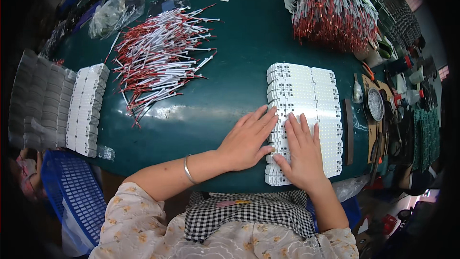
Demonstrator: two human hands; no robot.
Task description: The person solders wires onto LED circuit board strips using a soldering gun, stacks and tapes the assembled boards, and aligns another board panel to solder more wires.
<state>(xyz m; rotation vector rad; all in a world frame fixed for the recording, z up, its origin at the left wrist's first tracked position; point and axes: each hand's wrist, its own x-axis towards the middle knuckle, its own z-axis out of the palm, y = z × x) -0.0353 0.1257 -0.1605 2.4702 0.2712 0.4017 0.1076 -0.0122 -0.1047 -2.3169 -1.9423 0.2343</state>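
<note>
A person's bare left hand [243, 143], fingers extended rather than clamped, touches the left edge of a block of white rectangular circuit boards [328, 97], right of centre on a glossy dark green tabletop [230, 93]. The bare right hand [305, 160] lies palm down on the boards, fingers spread. Thin red-and-white wires [163, 52] lie heaped well apart, upper left.

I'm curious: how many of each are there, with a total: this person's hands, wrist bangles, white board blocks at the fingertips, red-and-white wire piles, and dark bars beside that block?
Hands (left hand, right hand): 2
Silver bangle: 1
White board block: 1
Wire piles (left pile, upper-right pile): 2
Dark bar: 1
Total: 7
</note>
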